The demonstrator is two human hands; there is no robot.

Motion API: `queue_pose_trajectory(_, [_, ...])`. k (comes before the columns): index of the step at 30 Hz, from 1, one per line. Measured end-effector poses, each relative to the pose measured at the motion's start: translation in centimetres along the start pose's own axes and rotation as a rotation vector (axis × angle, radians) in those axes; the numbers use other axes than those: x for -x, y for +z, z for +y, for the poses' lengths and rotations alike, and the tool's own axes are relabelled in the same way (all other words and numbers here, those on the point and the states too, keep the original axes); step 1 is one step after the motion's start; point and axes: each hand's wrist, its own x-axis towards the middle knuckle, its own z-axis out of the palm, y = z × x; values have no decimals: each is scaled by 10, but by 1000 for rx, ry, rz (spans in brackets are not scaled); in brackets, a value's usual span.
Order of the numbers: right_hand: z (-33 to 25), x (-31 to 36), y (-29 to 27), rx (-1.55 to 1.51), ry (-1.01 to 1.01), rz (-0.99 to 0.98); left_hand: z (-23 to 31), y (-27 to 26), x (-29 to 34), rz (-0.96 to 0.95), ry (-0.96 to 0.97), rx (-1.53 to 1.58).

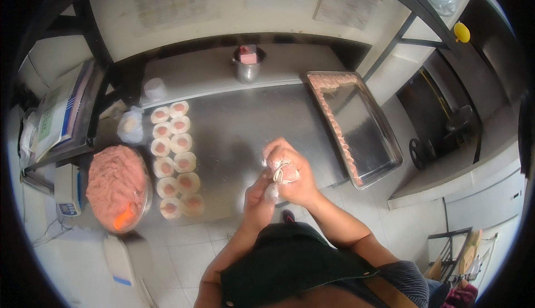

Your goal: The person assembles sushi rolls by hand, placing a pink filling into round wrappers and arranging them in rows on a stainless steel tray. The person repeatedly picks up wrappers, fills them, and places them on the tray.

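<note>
Over the front edge of the steel table, my two hands meet around a meat dumpling (pixel 285 172) in a pale, pleated wrapper. My right hand (pixel 302 179) curls about it from the right, and the fingers of my left hand (pixel 258 203) press in from the left. Pale smears coat some fingertips. Left of my hands lie two columns of flat wrappers (pixel 181 142), each with a dab of pink meat. To the right is a metal tray (pixel 384 135) with formed dumplings (pixel 338 135) lined along its far and left sides.
At far left a large bowl of ground meat (pixel 111 174) holds an orange utensil (pixel 123 218). Beside it are a scale (pixel 68 196) and a plastic bag (pixel 131 124). A metal pot (pixel 248 74) and a white round item (pixel 154 89) stand at the back. A dark shelf frame rises above.
</note>
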Motion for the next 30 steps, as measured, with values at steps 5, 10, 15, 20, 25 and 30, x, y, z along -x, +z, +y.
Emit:
queue_pose_trajectory(5, [-35, -3, -44, 241, 145, -266, -3, -10, -2, 1, -123, -164])
queue_pose_trajectory(10, [-21, -8, -64, 468, 109, -502, -21, 6, -34, 129, -269, 337])
queue_pose_trajectory(15, [8, -4, -77, 462, 236, -560, -47, 18, -60, 388, -444, 594])
queue_pose_trajectory(20, [20, 13, -144, 423, 156, -528, -97, 46, -81, 320, -473, 658])
queue_pose_trajectory(25, [91, 43, -240, 404, 124, -482, -173, 84, -111, 337, -490, 480])
queue_pose_trajectory(30, [232, 25, -431, 747, 594, 8, -207, 60, -96, 549, -401, 238])
